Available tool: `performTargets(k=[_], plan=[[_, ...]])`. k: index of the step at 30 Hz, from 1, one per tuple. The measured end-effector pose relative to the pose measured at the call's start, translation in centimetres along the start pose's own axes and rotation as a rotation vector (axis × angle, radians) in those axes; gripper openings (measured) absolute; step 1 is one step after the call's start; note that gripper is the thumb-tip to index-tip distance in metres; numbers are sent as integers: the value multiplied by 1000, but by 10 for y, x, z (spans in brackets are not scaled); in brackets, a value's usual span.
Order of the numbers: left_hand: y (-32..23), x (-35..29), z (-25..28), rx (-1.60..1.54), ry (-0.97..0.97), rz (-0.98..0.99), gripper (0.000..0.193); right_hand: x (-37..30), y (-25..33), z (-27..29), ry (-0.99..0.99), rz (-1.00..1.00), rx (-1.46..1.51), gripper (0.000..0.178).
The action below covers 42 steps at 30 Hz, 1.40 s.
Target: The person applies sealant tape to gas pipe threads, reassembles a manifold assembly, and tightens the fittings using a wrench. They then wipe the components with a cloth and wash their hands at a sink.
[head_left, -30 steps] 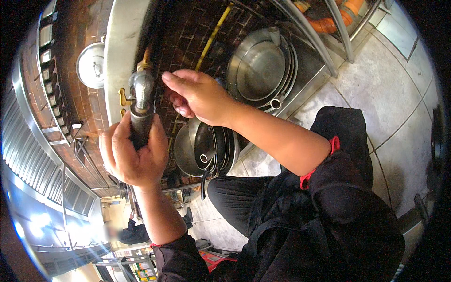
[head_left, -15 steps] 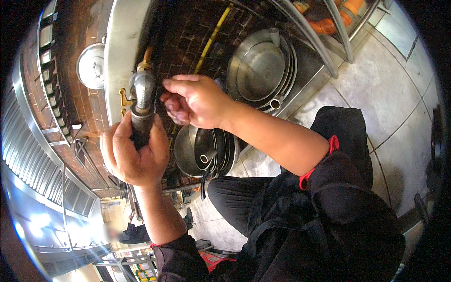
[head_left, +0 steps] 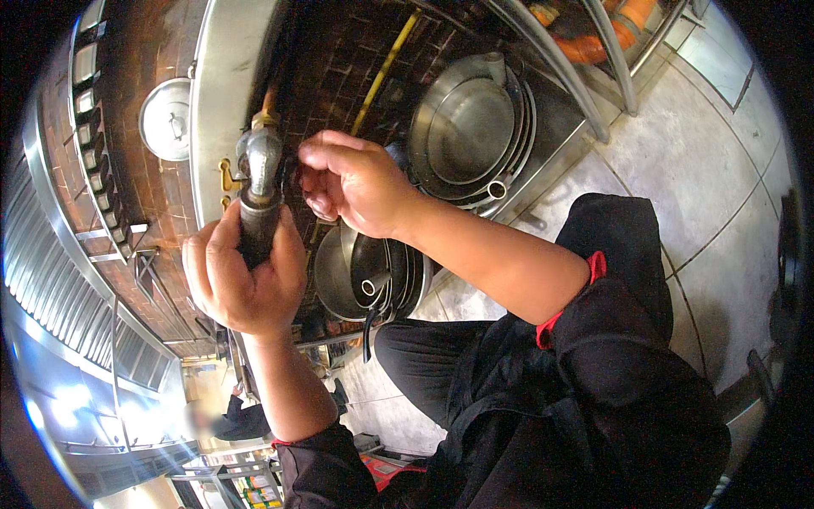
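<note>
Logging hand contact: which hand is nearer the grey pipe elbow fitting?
Left. The left hand grips the dark pipe just below the elbow fitting; the right hand is curled beside it, contact unclear.

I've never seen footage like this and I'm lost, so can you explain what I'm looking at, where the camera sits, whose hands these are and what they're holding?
This is one view from a wide fisheye camera worn on a person's head, looking down at their own bare hands, so straight edges bend near the rim. No robot is involved. The left hand grips a dark hose just below a grey metal pipe fitting. The right hand is closed beside that fitting; whether its fingers pinch something small is hidden. Behind are a brick wall, stacked steel woks and more pans lower down, above a tiled floor.
</note>
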<state>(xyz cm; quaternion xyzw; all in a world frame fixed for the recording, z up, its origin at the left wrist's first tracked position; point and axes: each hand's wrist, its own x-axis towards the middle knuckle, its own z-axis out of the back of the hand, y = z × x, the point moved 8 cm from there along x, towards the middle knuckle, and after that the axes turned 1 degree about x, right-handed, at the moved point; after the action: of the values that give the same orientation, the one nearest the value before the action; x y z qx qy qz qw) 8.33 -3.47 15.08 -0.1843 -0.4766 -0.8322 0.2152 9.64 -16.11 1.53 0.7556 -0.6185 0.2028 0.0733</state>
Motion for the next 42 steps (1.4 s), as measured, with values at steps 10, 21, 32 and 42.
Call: performTargets(k=[10, 21, 32, 42], plan=[[-1, 0, 0, 41, -3, 0, 34, -2, -6, -2, 45, -108, 76, 31], [-2, 0, 0, 35, -4, -12, 34, -1, -13, -3, 67, -188, 155, 34], [-1, 0, 0, 26, 1, -14, 32, -3, -19, -11, 134, -300, 190, 33], [0, -1, 0, 17, 1, 10, 34, 1, -15, -15, 321, -280, 202, 21]])
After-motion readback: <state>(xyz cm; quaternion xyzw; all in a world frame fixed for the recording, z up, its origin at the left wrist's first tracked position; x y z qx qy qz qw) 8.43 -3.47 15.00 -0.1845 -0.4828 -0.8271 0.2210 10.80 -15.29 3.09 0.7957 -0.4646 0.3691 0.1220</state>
